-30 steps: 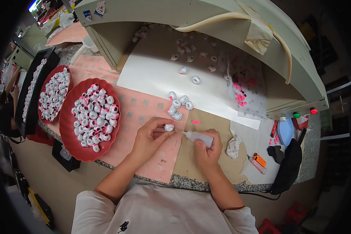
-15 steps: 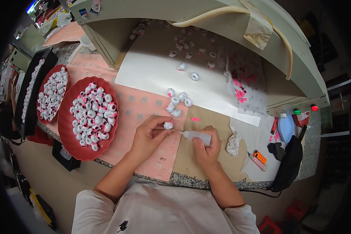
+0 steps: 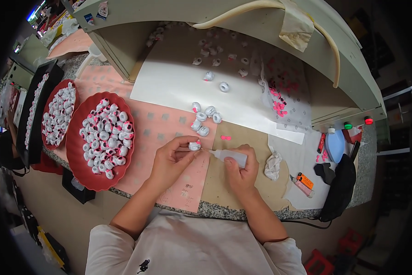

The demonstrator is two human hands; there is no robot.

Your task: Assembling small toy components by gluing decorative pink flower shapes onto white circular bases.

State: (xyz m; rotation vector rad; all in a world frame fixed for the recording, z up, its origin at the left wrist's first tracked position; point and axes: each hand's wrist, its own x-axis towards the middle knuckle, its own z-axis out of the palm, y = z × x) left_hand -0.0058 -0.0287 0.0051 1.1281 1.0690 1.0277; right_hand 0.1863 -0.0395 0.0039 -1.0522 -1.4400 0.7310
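My left hand point(image 3: 171, 158) pinches a small white ring-shaped piece point(image 3: 195, 145) between thumb and fingers, just above the pink patterned mat point(image 3: 160, 126). My right hand point(image 3: 240, 172) grips a small white squeeze bottle point(image 3: 231, 156) lying sideways, its thin nozzle pointing left and touching the piece. A cluster of similar white pieces with pink dots point(image 3: 203, 117) lies on the mat just beyond my hands. A tiny pink part point(image 3: 225, 137) rests on the brown cardboard point(image 3: 224, 188) under my right hand.
Two red dishes point(image 3: 77, 169) point(image 3: 48, 137) heaped with white-and-pink pieces sit at the left. A white sheet point(image 3: 178, 82) carries scattered pieces, and a clear bag of pink parts point(image 3: 279, 98) lies to its right. A crumpled tissue point(image 3: 273, 165), an orange lighter point(image 3: 303, 182) and a dark pouch point(image 3: 341, 190) lie at right.
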